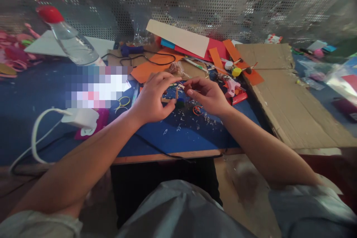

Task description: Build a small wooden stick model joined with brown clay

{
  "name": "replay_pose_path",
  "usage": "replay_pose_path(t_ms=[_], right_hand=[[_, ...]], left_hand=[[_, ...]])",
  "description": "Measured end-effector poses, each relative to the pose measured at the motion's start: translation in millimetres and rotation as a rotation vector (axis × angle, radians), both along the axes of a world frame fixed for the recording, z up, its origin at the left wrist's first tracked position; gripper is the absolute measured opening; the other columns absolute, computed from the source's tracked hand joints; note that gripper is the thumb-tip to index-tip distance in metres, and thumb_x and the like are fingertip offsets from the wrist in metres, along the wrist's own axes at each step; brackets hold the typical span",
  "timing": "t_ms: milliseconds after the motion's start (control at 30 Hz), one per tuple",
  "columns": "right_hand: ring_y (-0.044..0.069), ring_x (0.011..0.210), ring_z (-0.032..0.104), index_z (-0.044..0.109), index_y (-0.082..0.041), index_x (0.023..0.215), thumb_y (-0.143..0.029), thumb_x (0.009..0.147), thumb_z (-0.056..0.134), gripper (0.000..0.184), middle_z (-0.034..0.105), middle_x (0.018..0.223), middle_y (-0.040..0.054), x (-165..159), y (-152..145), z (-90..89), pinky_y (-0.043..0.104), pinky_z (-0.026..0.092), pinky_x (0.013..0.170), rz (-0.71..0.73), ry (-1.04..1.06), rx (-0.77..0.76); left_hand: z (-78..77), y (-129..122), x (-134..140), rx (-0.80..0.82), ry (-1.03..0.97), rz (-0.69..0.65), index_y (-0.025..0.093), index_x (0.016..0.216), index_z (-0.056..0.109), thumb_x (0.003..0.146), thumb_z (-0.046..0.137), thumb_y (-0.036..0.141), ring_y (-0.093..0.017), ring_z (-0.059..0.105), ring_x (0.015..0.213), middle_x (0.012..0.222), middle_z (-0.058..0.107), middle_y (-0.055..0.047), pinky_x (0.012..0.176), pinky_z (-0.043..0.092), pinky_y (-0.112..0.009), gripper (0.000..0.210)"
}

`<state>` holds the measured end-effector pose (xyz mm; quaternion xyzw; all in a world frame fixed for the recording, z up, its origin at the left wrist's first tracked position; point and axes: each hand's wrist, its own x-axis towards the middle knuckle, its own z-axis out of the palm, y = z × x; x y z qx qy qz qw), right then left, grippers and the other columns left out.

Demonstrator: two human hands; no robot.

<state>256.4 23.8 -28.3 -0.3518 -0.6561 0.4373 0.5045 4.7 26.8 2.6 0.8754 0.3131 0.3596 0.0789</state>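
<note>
My left hand (156, 98) is curled, thumb and fingers closed around a small piece of thin tan sticks (176, 93), possibly wooden. Its exact shape is partly hidden by the fingers. Facing it, my right hand (208, 95) has thumb and index finger pinched together at the upper end of that piece. Whatever is between those fingertips is too small to name. Both hands hover just over the blue tabletop (178, 141). Below them lie white scraps (210, 121) and an orange ring (197, 110).
To the right stand a pink glue gun (231, 87) and a cardboard sheet (301, 100). A red-capped bottle (76, 46) rises at the left, behind a white charger plug (80, 118). Coloured paper (178, 37) lies at the back before a perforated metal panel (195, 3). A black cable (156, 148) crosses the front.
</note>
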Motion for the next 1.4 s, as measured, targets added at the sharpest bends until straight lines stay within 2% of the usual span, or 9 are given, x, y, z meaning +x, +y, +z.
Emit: replay_pose_path(t_ms=[167,267,333,500,633,733,967,1133,1400], right_hand=[[0.017,0.093,0.077,0.080,-0.023,0.109,-0.060,0.087,0.097,0.046,0.081,0.102,0.0040,-3,-9,8.2,0.033,0.066,0.089,0.073,0.064,-0.030],[0.019,0.096,0.079,0.082,-0.025,0.105,-0.061,0.085,0.098,0.044,0.081,0.109,0.0055,-5,-14,12.3,0.035,0.069,0.089,0.093,0.057,0.015],[0.018,0.095,0.079,0.083,-0.026,0.105,-0.057,0.086,0.099,0.040,0.078,0.111,0.0047,-6,-17,13.1,0.035,0.069,0.088,0.102,0.079,0.066],[0.020,0.101,0.081,0.082,-0.026,0.111,-0.055,0.091,0.095,0.037,0.078,0.111,0.0053,-8,-20,11.0,0.037,0.071,0.092,0.117,0.085,0.084],[0.024,0.111,0.083,0.080,-0.027,0.118,-0.059,0.090,0.095,0.045,0.080,0.121,0.0076,-8,-22,9.5,0.043,0.072,0.102,0.112,0.076,0.033],[0.025,0.114,0.085,0.078,-0.028,0.125,-0.055,0.090,0.097,0.048,0.082,0.122,0.0071,-8,-22,9.7,0.041,0.071,0.102,0.112,0.098,0.022],[0.026,0.106,0.085,0.081,-0.026,0.109,-0.061,0.090,0.094,0.042,0.079,0.114,0.0074,-10,-23,12.5,0.045,0.073,0.099,0.058,0.091,0.091],[0.023,0.099,0.080,0.082,-0.029,0.116,-0.064,0.088,0.094,0.047,0.081,0.115,0.0074,-10,-24,12.4,0.043,0.071,0.091,0.006,0.049,0.173],[0.024,0.096,0.075,0.088,-0.036,0.121,-0.053,0.097,0.089,0.030,0.083,0.110,0.0066,-7,-28,16.2,0.044,0.067,0.084,-0.080,-0.082,0.397]], left_hand=[[3.1,-6,1,0.108,-0.024,0.006,0.026,0.146,0.070,0.097,0.078,0.054,-0.038,0.064,0.133,0.138,0.074,-0.014,0.121,0.045,-0.062,0.057],[2.2,-7,5,0.100,-0.015,0.022,0.027,0.140,0.072,0.094,0.080,0.072,-0.037,0.065,0.126,0.127,0.079,-0.012,0.117,0.045,-0.061,0.064],[1.9,-7,7,0.088,-0.028,0.012,0.027,0.135,0.074,0.095,0.080,0.075,-0.036,0.066,0.123,0.120,0.081,-0.010,0.115,0.046,-0.059,0.063],[5.1,-8,7,0.054,-0.039,0.009,0.028,0.115,0.077,0.100,0.075,0.071,-0.034,0.069,0.118,0.110,0.083,-0.009,0.111,0.050,-0.058,0.045],[7.1,-11,6,0.077,-0.052,0.026,0.029,0.111,0.077,0.103,0.071,0.060,-0.034,0.071,0.116,0.108,0.084,-0.008,0.110,0.050,-0.060,0.032],[6.8,-11,7,0.112,-0.068,0.030,0.029,0.108,0.078,0.104,0.071,0.054,-0.033,0.073,0.114,0.107,0.085,-0.008,0.108,0.051,-0.059,0.027],[5.2,-11,8,0.089,-0.074,0.019,0.029,0.112,0.081,0.106,0.068,0.056,-0.032,0.073,0.115,0.109,0.087,-0.006,0.111,0.051,-0.059,0.031],[5.4,-13,9,0.080,-0.138,0.013,0.028,0.113,0.082,0.107,0.066,0.054,-0.030,0.072,0.109,0.105,0.086,-0.007,0.104,0.055,-0.056,0.031],[6.9,-17,8,0.135,-0.178,-0.037,0.027,0.110,0.084,0.105,0.066,0.045,-0.028,0.068,0.096,0.096,0.081,-0.007,0.093,0.055,-0.054,0.026]])
